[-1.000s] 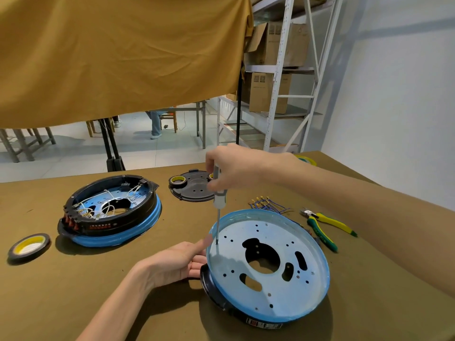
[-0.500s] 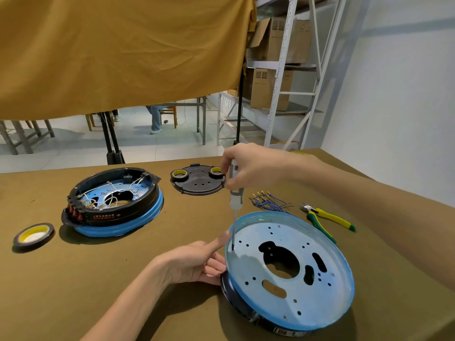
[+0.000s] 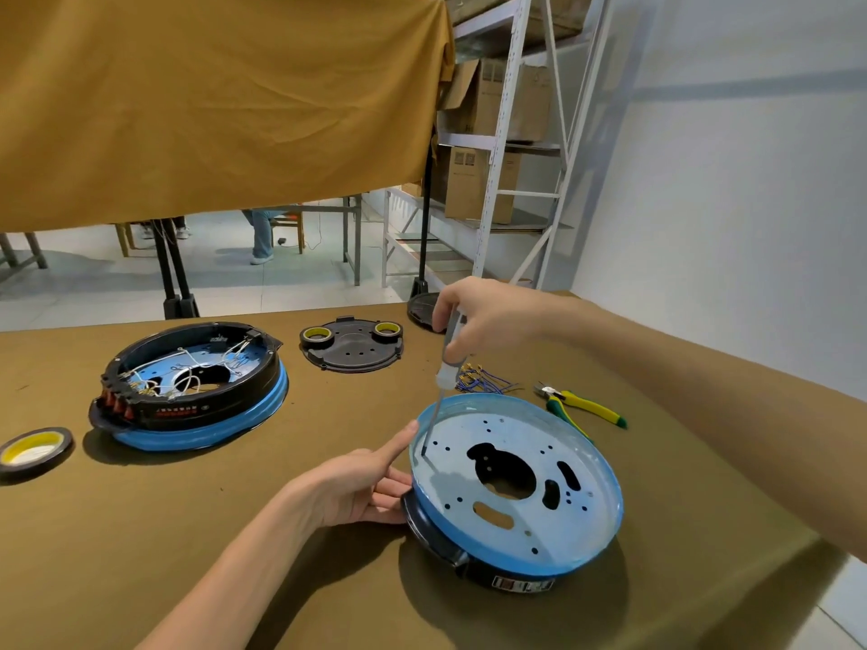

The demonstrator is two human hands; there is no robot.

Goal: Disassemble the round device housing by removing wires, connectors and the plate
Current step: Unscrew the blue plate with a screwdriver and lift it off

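Observation:
A round housing with a black body and blue rim lies in front of me, its pale blue perforated plate facing up. My right hand grips a screwdriver held nearly upright, its tip on the plate's left edge. My left hand rests against the housing's left side, index finger stretched up to the rim. A second round housing, with white wires and red connectors inside, sits at the left. A bundle of loose blue wires lies behind the near housing.
Yellow-green pliers lie right of the near housing. A black cover plate carrying two tape rolls sits at the back. Another tape roll lies far left. A yellow cloth hangs above; shelving stands behind the table.
The view has shifted, so the near housing sits further right and lower in frame. The screwdriver tip stays at the plate's left edge, and both hands keep their hold.

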